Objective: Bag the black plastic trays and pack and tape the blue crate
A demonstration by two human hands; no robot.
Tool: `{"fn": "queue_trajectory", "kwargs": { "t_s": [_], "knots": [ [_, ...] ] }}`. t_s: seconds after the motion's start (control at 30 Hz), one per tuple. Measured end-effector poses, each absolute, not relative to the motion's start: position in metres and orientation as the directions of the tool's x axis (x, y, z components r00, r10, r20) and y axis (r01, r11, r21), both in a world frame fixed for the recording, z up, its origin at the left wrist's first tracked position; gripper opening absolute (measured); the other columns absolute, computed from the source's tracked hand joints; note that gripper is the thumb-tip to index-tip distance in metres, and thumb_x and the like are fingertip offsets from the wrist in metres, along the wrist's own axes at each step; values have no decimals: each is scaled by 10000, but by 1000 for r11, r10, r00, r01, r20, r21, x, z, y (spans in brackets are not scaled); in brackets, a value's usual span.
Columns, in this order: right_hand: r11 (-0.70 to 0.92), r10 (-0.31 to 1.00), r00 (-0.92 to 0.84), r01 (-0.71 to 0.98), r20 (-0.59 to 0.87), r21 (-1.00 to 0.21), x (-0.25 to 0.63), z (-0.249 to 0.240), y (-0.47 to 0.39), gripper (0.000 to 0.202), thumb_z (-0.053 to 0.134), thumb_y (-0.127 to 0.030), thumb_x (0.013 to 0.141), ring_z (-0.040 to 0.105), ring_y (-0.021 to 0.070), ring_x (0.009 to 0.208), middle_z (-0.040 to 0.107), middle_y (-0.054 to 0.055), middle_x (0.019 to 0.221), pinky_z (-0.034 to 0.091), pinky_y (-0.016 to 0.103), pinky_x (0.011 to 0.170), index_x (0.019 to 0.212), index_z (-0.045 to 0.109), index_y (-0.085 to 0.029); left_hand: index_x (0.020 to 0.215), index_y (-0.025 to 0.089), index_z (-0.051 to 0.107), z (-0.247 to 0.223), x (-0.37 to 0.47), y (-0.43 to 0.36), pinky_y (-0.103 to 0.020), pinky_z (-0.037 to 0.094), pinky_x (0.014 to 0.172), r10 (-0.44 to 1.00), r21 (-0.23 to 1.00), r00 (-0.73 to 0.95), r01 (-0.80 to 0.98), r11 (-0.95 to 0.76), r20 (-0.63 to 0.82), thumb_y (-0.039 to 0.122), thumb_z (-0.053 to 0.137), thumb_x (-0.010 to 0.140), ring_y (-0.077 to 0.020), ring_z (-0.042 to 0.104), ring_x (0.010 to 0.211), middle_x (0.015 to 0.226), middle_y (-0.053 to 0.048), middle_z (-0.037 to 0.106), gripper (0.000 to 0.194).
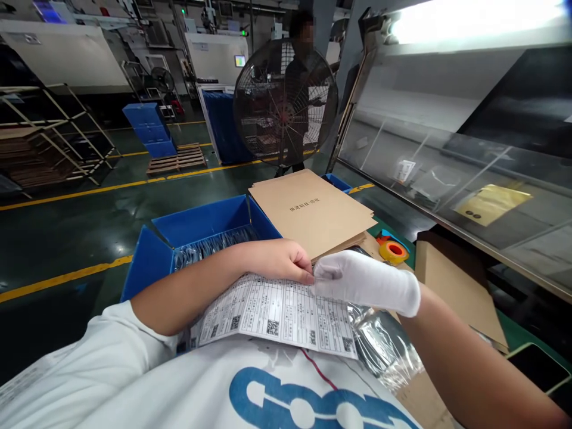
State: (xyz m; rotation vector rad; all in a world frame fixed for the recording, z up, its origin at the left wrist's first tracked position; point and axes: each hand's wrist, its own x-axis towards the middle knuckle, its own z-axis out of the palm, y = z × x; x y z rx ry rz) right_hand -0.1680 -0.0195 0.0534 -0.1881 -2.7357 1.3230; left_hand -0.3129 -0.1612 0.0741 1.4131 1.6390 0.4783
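Observation:
A white printed label sheet [277,316] with rows of text and several square codes lies bowed across my front. My left hand [279,261] is bare and pinches the sheet's far edge, thumb and fingers pressed together. Right beside it, my right hand [357,280], in a white glove, is closed on the same edge, its fingertips close to my left thumb. What lies between the fingertips is too small to make out. Clear plastic bags [384,339] rest under and to the right of the sheet.
A blue open box [201,217] with bagged pieces stands at the left. Stacked cardboard sheets [313,214] lie ahead, with tape rolls [393,251] to their right. A phone-like device [538,366] sits far right. Beyond are a large fan [286,104] and a person [297,77].

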Motion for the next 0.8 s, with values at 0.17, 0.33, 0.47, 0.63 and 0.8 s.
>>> {"fn": "queue_trajectory", "kwargs": {
  "t_s": [0.17,0.33,0.47,0.63,0.8],
  "knots": [
    [734,12,-1000,9,-1,-679,-164,52,-24,228,605,-345,732,385,90,514,519,-37,535,321,231,490,553,603,-204,771,163,694,71,-310,-162,-195,367,539,944,787,42,565,249,-328,328,569,786,-106,514,617,664,21,600,207],
    [764,-8,-994,-74,106,-641,-157,46,-28,259,555,-334,808,397,84,537,520,-30,584,326,215,495,599,582,-183,770,151,700,66,-305,-167,-198,384,575,973,837,-11,507,206,-232,317,582,777,-119,547,662,683,10,614,204],
    [761,-21,-985,-129,174,-636,-152,42,-30,245,552,-279,808,375,79,541,498,-26,574,327,209,496,593,576,-165,757,145,697,62,-301,-170,-201,406,609,986,879,5,454,144,-164,283,592,772,-122,564,682,699,7,624,174],
    [724,-40,-982,-157,186,-672,-148,44,-31,229,551,-282,827,410,79,544,542,-14,600,347,205,504,645,617,-159,748,130,687,56,-300,-172,-205,406,602,993,919,35,384,92,-114,286,606,781,-116,545,660,676,1,604,179],
    [708,-44,-982,-161,184,-688,-147,46,-30,258,573,-335,833,439,85,549,552,-6,603,362,216,518,658,640,-157,744,124,685,48,-299,-172,-210,397,583,994,944,4,314,104,-111,293,613,770,-119,532,651,677,-8,600,186]
  ]
}}
